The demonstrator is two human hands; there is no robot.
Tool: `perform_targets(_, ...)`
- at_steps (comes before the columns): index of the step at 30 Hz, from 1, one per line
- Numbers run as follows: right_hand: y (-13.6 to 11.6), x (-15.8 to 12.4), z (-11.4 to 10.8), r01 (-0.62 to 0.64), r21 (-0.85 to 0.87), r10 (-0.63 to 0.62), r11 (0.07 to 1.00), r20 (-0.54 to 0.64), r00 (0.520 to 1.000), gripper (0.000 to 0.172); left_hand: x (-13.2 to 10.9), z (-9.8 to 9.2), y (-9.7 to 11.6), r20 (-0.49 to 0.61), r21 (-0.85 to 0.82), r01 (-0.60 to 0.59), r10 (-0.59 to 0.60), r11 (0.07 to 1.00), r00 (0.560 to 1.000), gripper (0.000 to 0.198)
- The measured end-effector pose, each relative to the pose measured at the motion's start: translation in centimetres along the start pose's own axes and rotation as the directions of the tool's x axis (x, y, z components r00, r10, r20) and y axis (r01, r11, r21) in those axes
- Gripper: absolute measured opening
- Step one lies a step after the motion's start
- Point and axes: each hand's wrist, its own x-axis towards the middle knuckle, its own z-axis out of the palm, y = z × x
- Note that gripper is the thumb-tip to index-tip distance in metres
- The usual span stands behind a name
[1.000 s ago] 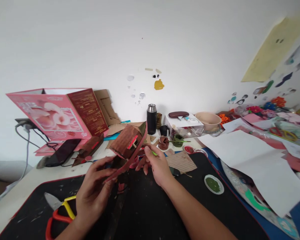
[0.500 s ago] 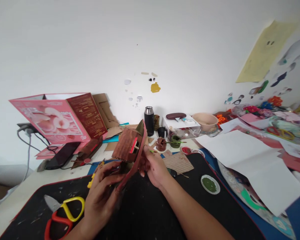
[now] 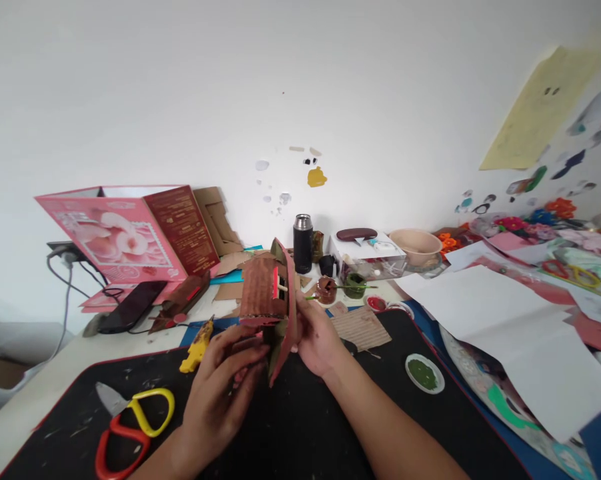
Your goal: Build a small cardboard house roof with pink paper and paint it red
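Note:
A painted cardboard model boat (image 3: 263, 292) is held up over the black mat, tilted on its side. It has a ribbed brown canopy, a red-edged opening with a small pale stick, and a long narrow reddish hull, green inside. My right hand (image 3: 318, 335) grips the hull from the right, its fingertips partly hidden behind it. Curled at the lower end, my left hand (image 3: 223, 380) has its fingers against the boat beneath the canopy. A yellow tool (image 3: 197, 349) lies just left of that hand. Scissors with red and yellow handles (image 3: 134, 421) rest nearer, at the lower left.
Behind the hands stand a brown paint jar (image 3: 325, 291), a green paint jar (image 3: 355, 285) and a black flask (image 3: 303, 247). A lid of green paint (image 3: 425, 373) sits on the mat's right side. Corrugated cardboard (image 3: 363, 328), a phone (image 3: 133, 307) and white paper (image 3: 510, 333) lie around.
The boat has turned more upright, its lower end swinging to the right. My left fingers have shifted along that end, and the view has moved slightly left.

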Motion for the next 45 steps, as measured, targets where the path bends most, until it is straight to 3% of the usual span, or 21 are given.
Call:
perform_targets(7, 0.4, 0.0, -0.1, 0.014, -0.030, -0.015, 0.999, -0.014, 1.000, 0.052, 0.3, 0.5, 0.3, -0.013, 0.035, 0.013, -0.013, 0.999, 1.000, 0.036)
perform_targets(15, 1.0, 0.1, -0.4, 0.008, -0.103, -0.006, 0.995, 0.020, 1.000, 0.051, -0.6, 0.8, -1.3, -0.098, 0.076, 0.085, -0.078, 0.993, 0.992, 0.022)
perform_targets(21, 1.3, 0.0, -0.3, -0.011, -0.115, 0.011, 0.993, 0.004, 1.000, 0.052, -0.2, 0.2, -1.9, -0.116, 0.119, 0.034, -0.020, 0.992, 0.993, 0.017)
perform_targets(30, 0.9, -0.3, -0.1, -0.004, -0.198, 0.003, 0.980, -0.001, 1.000, 0.056, 0.5, -1.1, -3.9, -0.038, 0.306, -0.174, 0.194, 0.936, 0.980, 0.025)
perform_targets(37, 0.9, -0.5, 0.2, -0.009, -0.175, 0.021, 0.985, 0.067, 0.998, 0.056, 0.7, -2.4, -3.2, 0.085, 0.347, -0.289, 0.277, 0.892, 0.957, 0.037)
perform_targets(42, 1.1, -0.3, -0.1, -0.052, -0.087, 0.059, 0.995, 0.080, 0.995, 0.054, -0.3, -2.7, -3.1, 0.141, 0.273, -0.286, 0.256, 0.919, 0.956, 0.049)
perform_targets(45, 0.9, -0.3, -0.1, -0.078, -0.050, 0.081, 0.996, 0.077, 0.994, 0.056, -1.0, -3.2, -3.4, 0.044, 0.171, -0.195, 0.190, 0.966, 0.981, 0.054)
